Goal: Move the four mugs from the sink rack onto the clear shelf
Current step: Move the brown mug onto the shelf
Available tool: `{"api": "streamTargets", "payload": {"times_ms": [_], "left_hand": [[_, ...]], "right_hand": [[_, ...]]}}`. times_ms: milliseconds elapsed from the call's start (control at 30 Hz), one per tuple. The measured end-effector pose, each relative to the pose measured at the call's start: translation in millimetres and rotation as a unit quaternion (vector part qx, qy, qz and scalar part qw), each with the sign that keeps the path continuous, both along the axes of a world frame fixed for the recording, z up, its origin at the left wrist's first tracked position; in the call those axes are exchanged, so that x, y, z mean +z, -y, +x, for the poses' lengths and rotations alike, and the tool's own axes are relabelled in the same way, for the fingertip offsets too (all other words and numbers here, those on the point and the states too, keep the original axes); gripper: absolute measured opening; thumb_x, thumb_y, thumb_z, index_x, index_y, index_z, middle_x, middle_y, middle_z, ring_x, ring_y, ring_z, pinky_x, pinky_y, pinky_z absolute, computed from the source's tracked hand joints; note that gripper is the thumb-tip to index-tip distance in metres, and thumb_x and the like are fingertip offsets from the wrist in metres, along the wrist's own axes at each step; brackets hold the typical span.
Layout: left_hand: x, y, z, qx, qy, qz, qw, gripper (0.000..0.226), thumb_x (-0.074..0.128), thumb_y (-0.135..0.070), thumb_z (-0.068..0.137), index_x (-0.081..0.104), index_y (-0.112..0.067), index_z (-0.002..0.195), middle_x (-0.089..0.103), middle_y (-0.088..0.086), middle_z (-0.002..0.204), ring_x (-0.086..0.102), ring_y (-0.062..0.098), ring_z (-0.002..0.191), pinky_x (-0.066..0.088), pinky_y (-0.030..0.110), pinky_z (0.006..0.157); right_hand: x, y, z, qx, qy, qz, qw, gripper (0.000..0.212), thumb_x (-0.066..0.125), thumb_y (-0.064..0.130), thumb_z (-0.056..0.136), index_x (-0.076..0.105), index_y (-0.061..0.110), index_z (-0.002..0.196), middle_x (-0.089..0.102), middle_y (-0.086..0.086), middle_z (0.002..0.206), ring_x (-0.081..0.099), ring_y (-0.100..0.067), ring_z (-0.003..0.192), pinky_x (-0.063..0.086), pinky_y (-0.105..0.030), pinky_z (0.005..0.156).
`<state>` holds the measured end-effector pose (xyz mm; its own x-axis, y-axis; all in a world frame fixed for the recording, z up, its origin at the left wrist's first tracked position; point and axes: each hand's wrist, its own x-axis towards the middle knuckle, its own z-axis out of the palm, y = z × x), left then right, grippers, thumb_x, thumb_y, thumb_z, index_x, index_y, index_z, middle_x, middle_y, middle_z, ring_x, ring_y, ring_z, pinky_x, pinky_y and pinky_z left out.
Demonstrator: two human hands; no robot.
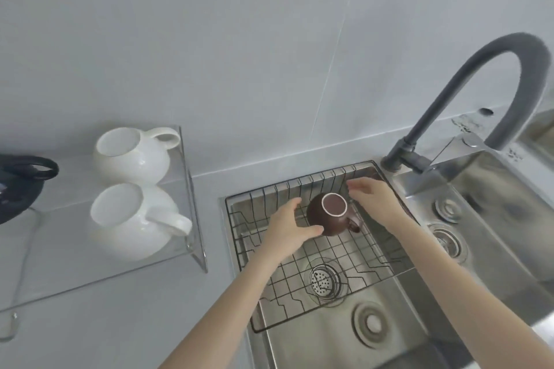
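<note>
A brown mug (332, 214) sits upside down at the back of the black wire sink rack (302, 260), its handle pointing right. My left hand (286, 227) curls around the mug's left side with fingers apart; the thumb lies at its front and no firm grip shows. My right hand (374, 197) hovers just right of the mug, fingers spread, holding nothing. Two white mugs stand upside down on the clear shelf (99, 278): the far one (132, 155) and the near one (132, 221). No other mug shows in the rack.
The rack rests in a steel sink over a round drain (323, 280). A grey arched faucet (479, 69) rises at the right, beside a second basin (494, 203). A black object (21, 185) lies at the shelf's left end. A grey wall stands behind.
</note>
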<state>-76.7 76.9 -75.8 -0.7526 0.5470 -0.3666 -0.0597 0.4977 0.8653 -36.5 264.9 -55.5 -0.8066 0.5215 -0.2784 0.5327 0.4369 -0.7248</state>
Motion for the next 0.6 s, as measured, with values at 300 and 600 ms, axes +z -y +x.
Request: {"api": "streamTargets", "payload": {"times_ms": [300, 600], "left_hand": [[-62.9, -62.1, -27.3, -0.042, -0.018, -0.035, 0.998, 0.085, 0.078, -0.017, 0.062, 0.036, -0.015, 0.136, 0.042, 0.005, 0.143, 0.038, 0.022, 0.133, 0.027, 0.025, 0.101], [-74.8, -71.7, -23.5, -0.019, -0.051, -0.008, 0.998, 0.077, 0.079, -0.008, 0.060, 0.045, -0.013, 0.129, 0.057, -0.001, 0.121, 0.049, 0.012, 0.112, 0.028, 0.010, 0.088]], "right_hand": [[-84.1, -18.1, 19.6, -0.026, 0.068, 0.009, 0.997, 0.039, 0.064, 0.013, 0.078, 0.059, 0.009, 0.116, 0.066, -0.011, 0.116, 0.057, -0.023, 0.109, 0.036, -0.022, 0.087], [-95.5, -23.3, 22.1, -0.065, 0.050, -0.011, 0.997, 0.022, 0.068, 0.014, 0.077, 0.065, 0.007, 0.098, 0.070, -0.011, 0.100, 0.061, -0.021, 0.093, 0.039, -0.024, 0.077]]}}
